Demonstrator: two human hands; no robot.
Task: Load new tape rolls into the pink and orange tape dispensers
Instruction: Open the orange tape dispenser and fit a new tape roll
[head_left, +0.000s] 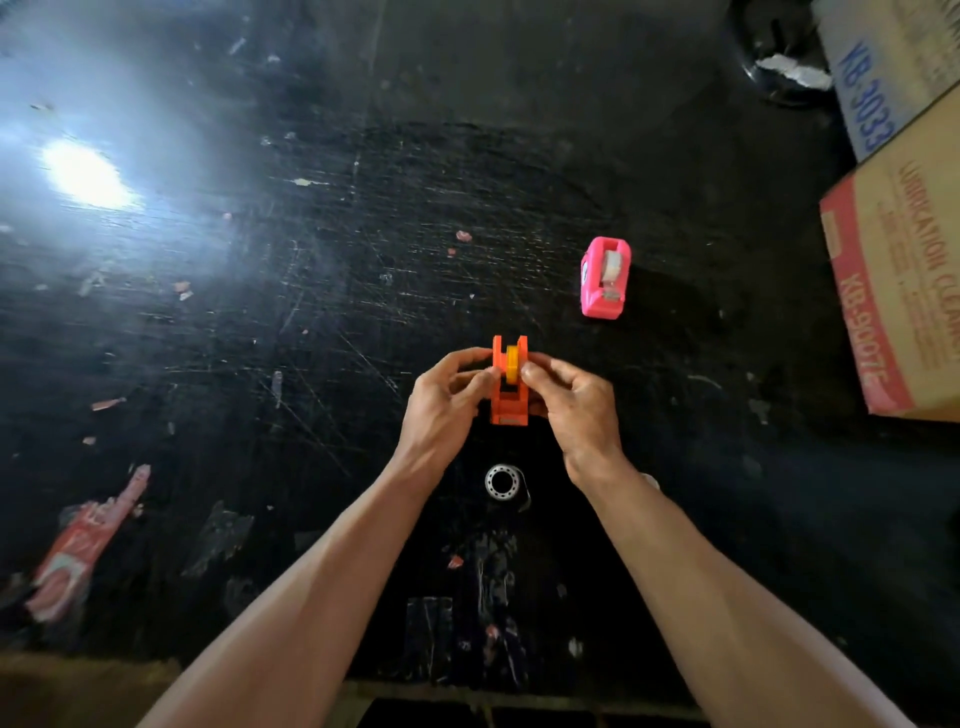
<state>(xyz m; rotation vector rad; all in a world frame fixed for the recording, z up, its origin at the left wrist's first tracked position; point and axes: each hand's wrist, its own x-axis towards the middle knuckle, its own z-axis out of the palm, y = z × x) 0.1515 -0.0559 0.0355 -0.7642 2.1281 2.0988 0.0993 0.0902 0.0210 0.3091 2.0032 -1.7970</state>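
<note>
My left hand (448, 393) and right hand (567, 400) pinch the orange dispenser (509, 396), yellow roll (513, 365) seated; beyond-right of it the pink dispenser (604, 277) appears loaded, so I judge loading nearly complete.

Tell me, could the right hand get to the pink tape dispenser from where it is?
Probably yes. The pink tape dispenser sits alone on the table beyond the right hand, nothing between them. But that hand is busy gripping the orange dispenser, so it must let go first.
</note>
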